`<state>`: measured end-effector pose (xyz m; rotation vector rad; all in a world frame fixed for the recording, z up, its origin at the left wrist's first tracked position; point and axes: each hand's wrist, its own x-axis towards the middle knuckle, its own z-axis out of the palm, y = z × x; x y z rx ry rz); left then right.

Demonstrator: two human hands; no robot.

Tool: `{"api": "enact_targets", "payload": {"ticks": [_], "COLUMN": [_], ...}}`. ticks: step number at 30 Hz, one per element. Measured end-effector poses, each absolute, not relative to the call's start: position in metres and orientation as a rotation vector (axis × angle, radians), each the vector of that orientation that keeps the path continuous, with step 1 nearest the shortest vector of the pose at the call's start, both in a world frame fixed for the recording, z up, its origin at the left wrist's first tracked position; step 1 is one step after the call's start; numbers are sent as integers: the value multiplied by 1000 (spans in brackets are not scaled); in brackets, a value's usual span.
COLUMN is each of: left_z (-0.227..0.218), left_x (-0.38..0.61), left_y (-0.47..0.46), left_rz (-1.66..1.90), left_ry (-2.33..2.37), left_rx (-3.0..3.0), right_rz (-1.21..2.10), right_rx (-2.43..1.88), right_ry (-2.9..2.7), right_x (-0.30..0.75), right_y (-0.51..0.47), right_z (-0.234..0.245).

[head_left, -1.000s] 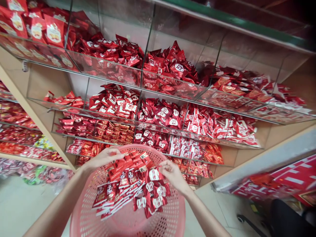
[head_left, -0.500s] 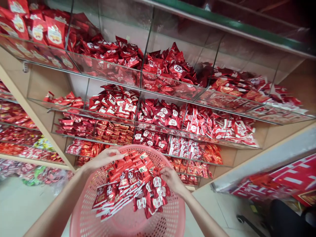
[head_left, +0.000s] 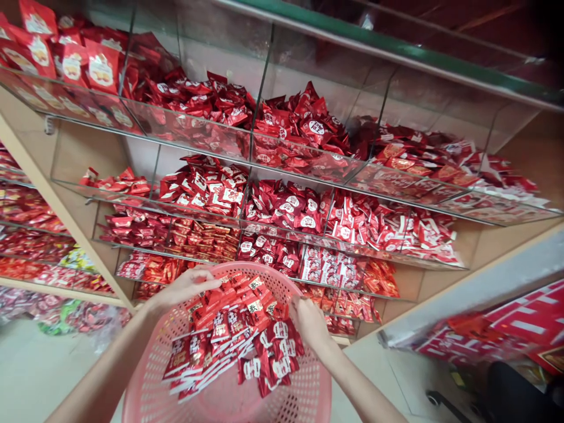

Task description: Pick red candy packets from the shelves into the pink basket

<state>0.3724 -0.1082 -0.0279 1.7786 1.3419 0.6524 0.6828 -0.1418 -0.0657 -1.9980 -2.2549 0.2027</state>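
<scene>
My left hand hangs open, palm down, over the far rim of a pink perforated plastic basket, gripping nothing visible. My right hand dips fingertips-first into the right edge of the pile, though whether it pinches a packet cannot be told. Inside the basket, a loose heap of glossy red foil sachets with white labels and bold printed characters lies slanted every way, creased at the corners, with the basket's pink floor showing beneath. Behind, tiered glass display bins brim with more red packets, while red printed packaging lies at right above a tiled floor.
</scene>
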Motion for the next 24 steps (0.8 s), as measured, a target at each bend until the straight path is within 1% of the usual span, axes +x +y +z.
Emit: {"api": "enact_targets", "payload": {"ticks": [4, 6, 7, 8, 11, 13, 18, 24], "left_z": [-35, -38, -39, -40, -42, -44, -47, -53], "left_x": [372, 370, 370, 369, 368, 367, 366, 364], "left_y": [-106, -104, -104, -103, -104, -105, -110, -113], "left_rz": [699, 712, 717, 725, 728, 708, 693, 715], "left_ry": [1368, 1368, 1370, 1374, 1390, 1398, 1438, 1428], "left_rx": [1790, 1790, 1787, 1783, 1779, 1780, 1753, 1755], "right_rz": [69, 10, 35, 111, 485, 595, 481, 454], "right_rx": [-2009, -2028, -2044, -2065, -2088, -2080, -2090, -2113], "right_ry": [-2118, -2028, -1984, -1938, -1832, -1801, -1784, -1811], "right_x": [683, 687, 690, 693, 700, 701, 697, 696], "right_y": [-133, -126, -123, -120, -115, -115, -122, -126], "right_z": [-56, -62, -68, -74, -95, -104, -109, -108]}}
